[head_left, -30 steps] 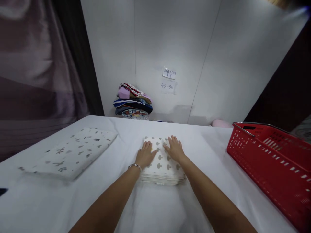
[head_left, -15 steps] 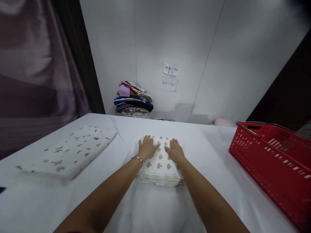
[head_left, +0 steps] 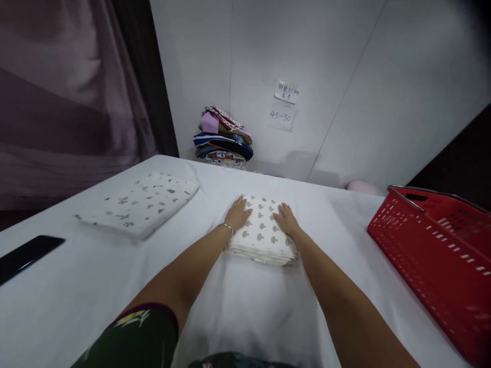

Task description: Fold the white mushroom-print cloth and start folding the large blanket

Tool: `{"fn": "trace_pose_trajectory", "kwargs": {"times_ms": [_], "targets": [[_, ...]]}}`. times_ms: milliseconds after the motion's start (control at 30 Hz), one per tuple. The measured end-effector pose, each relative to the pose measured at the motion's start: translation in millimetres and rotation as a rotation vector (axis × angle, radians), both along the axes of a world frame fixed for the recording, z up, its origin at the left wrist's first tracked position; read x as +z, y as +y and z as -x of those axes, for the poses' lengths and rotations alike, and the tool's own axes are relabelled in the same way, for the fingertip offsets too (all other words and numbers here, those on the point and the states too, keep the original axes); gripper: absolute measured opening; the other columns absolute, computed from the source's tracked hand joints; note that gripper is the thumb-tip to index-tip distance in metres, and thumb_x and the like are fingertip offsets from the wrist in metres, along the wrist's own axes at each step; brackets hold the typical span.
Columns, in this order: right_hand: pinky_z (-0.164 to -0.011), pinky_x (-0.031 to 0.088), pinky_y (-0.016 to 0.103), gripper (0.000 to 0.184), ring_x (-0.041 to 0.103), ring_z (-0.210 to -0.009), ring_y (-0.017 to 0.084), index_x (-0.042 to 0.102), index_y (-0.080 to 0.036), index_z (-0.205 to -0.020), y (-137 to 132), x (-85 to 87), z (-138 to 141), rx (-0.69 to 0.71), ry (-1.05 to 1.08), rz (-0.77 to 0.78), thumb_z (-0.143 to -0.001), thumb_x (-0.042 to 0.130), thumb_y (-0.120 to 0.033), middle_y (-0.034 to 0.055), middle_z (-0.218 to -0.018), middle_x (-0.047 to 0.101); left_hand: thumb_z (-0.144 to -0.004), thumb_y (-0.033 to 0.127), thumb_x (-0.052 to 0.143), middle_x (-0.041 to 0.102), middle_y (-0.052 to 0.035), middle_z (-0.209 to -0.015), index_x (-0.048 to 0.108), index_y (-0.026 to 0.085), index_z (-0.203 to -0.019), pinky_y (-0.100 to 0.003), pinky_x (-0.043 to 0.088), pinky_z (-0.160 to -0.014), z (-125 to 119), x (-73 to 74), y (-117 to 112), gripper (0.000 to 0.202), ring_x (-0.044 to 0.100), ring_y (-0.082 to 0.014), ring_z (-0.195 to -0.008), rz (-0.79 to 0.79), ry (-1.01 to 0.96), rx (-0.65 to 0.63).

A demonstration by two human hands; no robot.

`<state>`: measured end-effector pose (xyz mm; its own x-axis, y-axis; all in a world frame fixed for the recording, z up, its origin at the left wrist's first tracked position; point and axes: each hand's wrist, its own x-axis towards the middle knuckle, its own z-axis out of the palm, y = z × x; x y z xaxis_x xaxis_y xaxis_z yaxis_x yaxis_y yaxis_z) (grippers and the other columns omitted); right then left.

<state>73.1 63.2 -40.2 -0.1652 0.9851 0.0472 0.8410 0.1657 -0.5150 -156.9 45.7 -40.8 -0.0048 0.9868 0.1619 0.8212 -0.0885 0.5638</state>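
A folded white cloth (head_left: pixel 264 225) with a grey mushroom-like print lies in front of me, its layered near edge facing me. My left hand (head_left: pixel 237 214) rests along its left side, fingers stretched out and the thumb on top. On the opposite side my right hand (head_left: pixel 287 221) lies on the cloth's edge, fingers extended. Neither hand grasps the cloth; both touch it. To the left is another folded white cloth (head_left: pixel 148 204) with grey leaf and animal-like shapes, apart from my hands.
A red plastic basket (head_left: pixel 429 255) with a metal handle stands at the right. Stacked folded fabrics (head_left: pixel 224 138) rise beyond the table's far edge. A black flat object (head_left: pixel 30 255) lies at the left of the white table (head_left: pixel 107 306). Paper signs (head_left: pixel 282 117) hang on the wall.
The view has tilted down and shifted left, bringing the black flat object and my sleeve into sight. My hands stay on the cloth's sides, with the left hand slightly less over its top.
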Motion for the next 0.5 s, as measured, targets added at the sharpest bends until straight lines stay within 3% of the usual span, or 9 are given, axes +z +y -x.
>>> {"fn": "trace_pose_trajectory", "kwargs": {"times_ms": [167,333,400,500], "targets": [[-0.108,0.029,0.037,0.074,0.034,-0.132,0.025,0.029,-0.015,-0.143,-39,0.8,-21,-0.169,0.341,0.085,-0.08,0.052,-0.045,0.0108,-0.145,0.034,-0.084,0.044,0.046,0.048,-0.0184,-0.132,0.036,0.011,-0.133,-0.037,0.037,-0.096,12,4.3,-35,0.06,0.047,-0.0278,-0.119,0.07,-0.063,0.153],[-0.105,0.034,0.038,0.076,0.043,-0.126,0.025,0.034,-0.019,-0.141,-82,-8.7,-33,-0.23,0.481,0.117,-0.074,0.06,-0.045,0.0086,-0.138,0.046,-0.076,0.046,0.056,0.067,-0.0104,-0.1,0.05,0.015,-0.122,-0.031,0.045,-0.078,28,6.9,-60,0.055,0.062,-0.024,-0.093,0.157,-0.156,0.181],[-0.104,0.034,0.04,0.073,0.043,-0.126,0.025,0.037,-0.019,-0.139,-96,-12.0,-36,-0.206,0.474,0.05,-0.075,0.059,-0.045,0.0089,-0.138,0.045,-0.075,0.042,0.058,0.067,-0.0074,-0.097,0.054,0.017,-0.117,-0.029,0.046,-0.076,31,7.8,-71,0.049,0.062,-0.0211,-0.088,0.144,-0.201,0.177],[-0.104,0.034,0.044,0.059,0.038,-0.129,0.026,0.048,-0.018,-0.131,-112,-10.2,-35,-0.144,0.398,-0.173,-0.078,0.054,-0.046,0.0108,-0.141,0.041,-0.077,0.038,0.055,0.066,-0.0035,-0.099,0.059,0.019,-0.108,-0.025,0.046,-0.077,30,10.0,-93,0.036,0.062,-0.0162,-0.086,0.082,-0.269,0.174]]}}
